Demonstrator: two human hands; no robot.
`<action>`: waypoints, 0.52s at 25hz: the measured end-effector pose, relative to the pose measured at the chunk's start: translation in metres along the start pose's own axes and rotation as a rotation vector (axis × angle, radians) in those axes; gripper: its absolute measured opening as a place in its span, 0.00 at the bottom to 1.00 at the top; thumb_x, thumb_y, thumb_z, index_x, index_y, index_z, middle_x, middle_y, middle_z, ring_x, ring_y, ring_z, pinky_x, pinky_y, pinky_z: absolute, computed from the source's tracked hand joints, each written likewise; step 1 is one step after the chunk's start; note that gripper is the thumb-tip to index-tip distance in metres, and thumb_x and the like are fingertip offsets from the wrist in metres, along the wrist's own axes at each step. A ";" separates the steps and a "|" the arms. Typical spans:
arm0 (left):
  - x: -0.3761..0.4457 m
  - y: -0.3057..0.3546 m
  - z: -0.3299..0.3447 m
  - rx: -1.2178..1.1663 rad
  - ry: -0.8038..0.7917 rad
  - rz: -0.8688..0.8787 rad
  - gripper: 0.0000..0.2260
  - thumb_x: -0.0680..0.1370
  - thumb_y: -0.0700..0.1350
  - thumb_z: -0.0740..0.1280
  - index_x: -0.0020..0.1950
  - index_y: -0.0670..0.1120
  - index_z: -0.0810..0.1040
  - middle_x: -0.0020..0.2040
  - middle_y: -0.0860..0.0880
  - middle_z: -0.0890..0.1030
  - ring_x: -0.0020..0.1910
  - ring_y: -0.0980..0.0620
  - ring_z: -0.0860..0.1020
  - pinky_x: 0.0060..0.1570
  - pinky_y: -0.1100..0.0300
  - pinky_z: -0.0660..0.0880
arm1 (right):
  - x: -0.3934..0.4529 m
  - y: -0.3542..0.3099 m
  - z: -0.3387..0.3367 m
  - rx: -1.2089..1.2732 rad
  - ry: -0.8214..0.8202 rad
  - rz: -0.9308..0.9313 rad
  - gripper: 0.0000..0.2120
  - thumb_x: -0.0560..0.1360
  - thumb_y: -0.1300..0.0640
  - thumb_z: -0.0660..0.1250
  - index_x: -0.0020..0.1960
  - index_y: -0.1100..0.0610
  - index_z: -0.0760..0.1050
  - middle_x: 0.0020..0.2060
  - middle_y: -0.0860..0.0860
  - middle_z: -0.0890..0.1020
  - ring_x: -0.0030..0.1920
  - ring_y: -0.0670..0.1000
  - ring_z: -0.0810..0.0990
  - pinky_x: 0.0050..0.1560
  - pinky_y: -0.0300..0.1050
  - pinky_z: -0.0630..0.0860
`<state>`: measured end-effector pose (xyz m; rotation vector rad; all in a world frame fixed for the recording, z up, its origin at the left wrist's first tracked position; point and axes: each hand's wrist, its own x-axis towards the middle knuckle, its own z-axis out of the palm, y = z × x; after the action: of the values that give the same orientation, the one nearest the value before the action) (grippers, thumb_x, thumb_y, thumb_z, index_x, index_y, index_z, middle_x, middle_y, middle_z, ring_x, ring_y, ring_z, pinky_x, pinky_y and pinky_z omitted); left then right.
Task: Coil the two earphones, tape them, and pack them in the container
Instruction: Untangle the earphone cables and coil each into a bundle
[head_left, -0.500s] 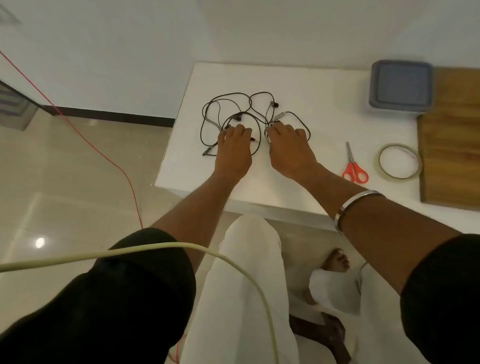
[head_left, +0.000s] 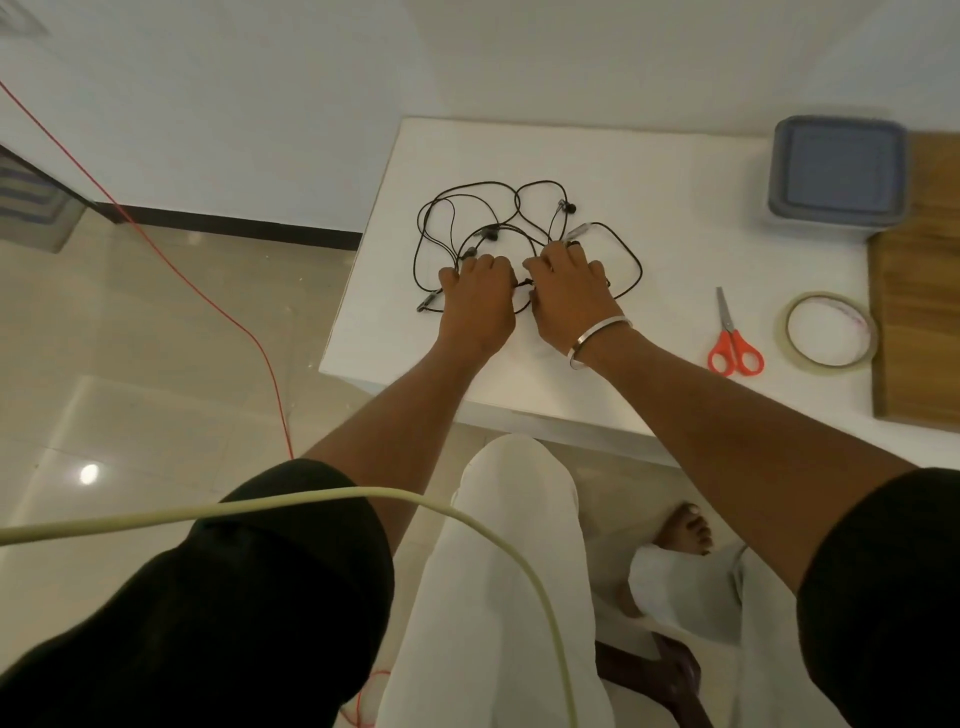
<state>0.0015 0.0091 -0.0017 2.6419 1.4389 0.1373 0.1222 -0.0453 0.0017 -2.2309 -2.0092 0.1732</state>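
Two black earphones (head_left: 490, 235) lie tangled in loose loops on the white table (head_left: 675, 218), near its left end. My left hand (head_left: 475, 304) and my right hand (head_left: 569, 296) rest side by side on the near part of the tangle. Their fingers are curled down onto the cables, and a strand runs over a right finger. A jack plug (head_left: 426, 303) sticks out left of my left hand. The grey-blue square container (head_left: 839, 171) stands lidded at the table's far right. A roll of clear tape (head_left: 826, 364) lies flat at the near right.
Red-handled scissors (head_left: 730, 325) lie shut between my right hand and the tape. A wooden board (head_left: 914, 275) covers the table's right end. The table's left edge drops to a tiled floor with a red wire (head_left: 249, 332). A pale cable (head_left: 311, 501) crosses my left arm.
My fingers have curled from flat onto the cables, and the two hands have drawn closer together. The loops have shifted slightly.
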 end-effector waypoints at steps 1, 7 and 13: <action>-0.001 0.001 -0.001 -0.020 0.011 0.014 0.08 0.79 0.39 0.59 0.55 0.45 0.74 0.51 0.48 0.78 0.53 0.47 0.74 0.55 0.52 0.63 | 0.001 -0.001 0.001 0.017 0.004 -0.015 0.16 0.75 0.62 0.60 0.63 0.58 0.69 0.59 0.57 0.72 0.60 0.58 0.69 0.56 0.52 0.68; -0.003 0.001 -0.018 -0.223 0.051 0.115 0.09 0.81 0.38 0.57 0.57 0.42 0.74 0.50 0.47 0.80 0.51 0.48 0.77 0.64 0.53 0.63 | 0.003 0.004 -0.010 0.139 0.103 -0.018 0.09 0.79 0.61 0.58 0.56 0.60 0.74 0.51 0.57 0.78 0.53 0.57 0.75 0.52 0.50 0.72; 0.003 0.014 -0.047 -0.361 0.025 0.192 0.09 0.82 0.41 0.58 0.54 0.39 0.76 0.50 0.43 0.80 0.48 0.44 0.77 0.51 0.48 0.73 | -0.006 0.018 -0.042 0.386 0.181 0.065 0.09 0.78 0.59 0.59 0.53 0.61 0.75 0.48 0.56 0.79 0.50 0.56 0.76 0.50 0.49 0.74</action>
<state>0.0085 0.0074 0.0468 2.4752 1.0450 0.4088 0.1464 -0.0543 0.0398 -1.9901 -1.6485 0.3223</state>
